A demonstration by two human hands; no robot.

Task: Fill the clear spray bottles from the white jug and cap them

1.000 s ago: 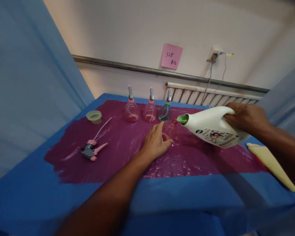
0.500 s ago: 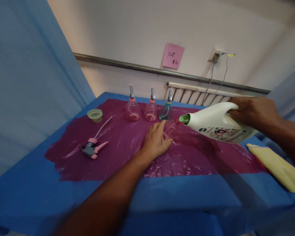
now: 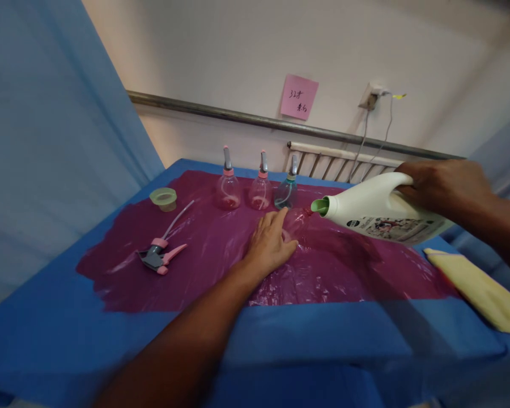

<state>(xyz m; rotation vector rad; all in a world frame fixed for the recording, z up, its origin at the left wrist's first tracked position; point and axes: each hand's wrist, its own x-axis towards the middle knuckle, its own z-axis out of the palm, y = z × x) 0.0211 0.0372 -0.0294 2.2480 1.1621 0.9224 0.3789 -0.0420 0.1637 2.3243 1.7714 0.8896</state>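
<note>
My left hand (image 3: 272, 243) is wrapped round a clear pink spray bottle (image 3: 298, 220) without its top, tilted so its neck points right. In my right hand (image 3: 448, 181) is the handle of a large white jug (image 3: 378, 209) with a printed label. The jug leans left, its green spout (image 3: 320, 206) at the bottle's mouth; whether liquid is flowing I cannot make out. A grey and pink spray trigger head (image 3: 158, 258) with a long tube lies to the left. Behind stand two pink spray bottles (image 3: 228, 190) and a teal spray bottle (image 3: 286, 192).
A purple plastic sheet (image 3: 204, 272) covers much of the blue table (image 3: 306, 328). At the left sits a small green tub (image 3: 164, 198); a folded yellow cloth (image 3: 480, 289) lies at the right edge. Behind are a wall rail (image 3: 238, 114) and a radiator (image 3: 323, 164).
The rear end of the jug has risen slightly with my right hand, tipping it a little more. My left hand and the bottle stay in place.
</note>
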